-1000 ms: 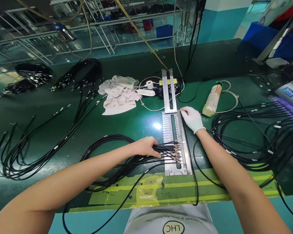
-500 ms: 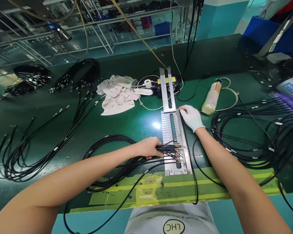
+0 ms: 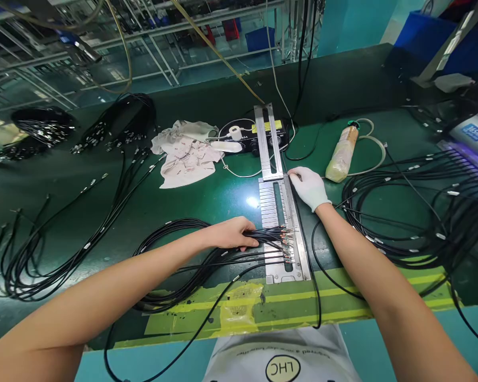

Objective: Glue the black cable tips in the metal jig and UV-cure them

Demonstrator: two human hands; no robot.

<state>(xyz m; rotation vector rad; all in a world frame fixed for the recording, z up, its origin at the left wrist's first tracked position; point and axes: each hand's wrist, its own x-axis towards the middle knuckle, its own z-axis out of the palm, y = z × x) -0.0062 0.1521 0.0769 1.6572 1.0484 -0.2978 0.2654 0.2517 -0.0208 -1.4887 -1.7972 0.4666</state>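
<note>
Black cables [image 3: 266, 234] clasped in curled left hand [image 3: 236, 232], apparently arranges ends [image 3: 288, 237] across slotted metal jig [image 3: 267, 204]; rests half-curled, gloved right hand [image 3: 308, 187] beside it, hold unclear; needs ends kept apart next.

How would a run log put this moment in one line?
left hand: grips black cables | right hand: gloved, beside metal fixture | cable ends: over metal fixture | bottle: near right hand

"LHC" on garment [image 3: 258, 363], "365" on device [image 3: 476, 132]
</note>
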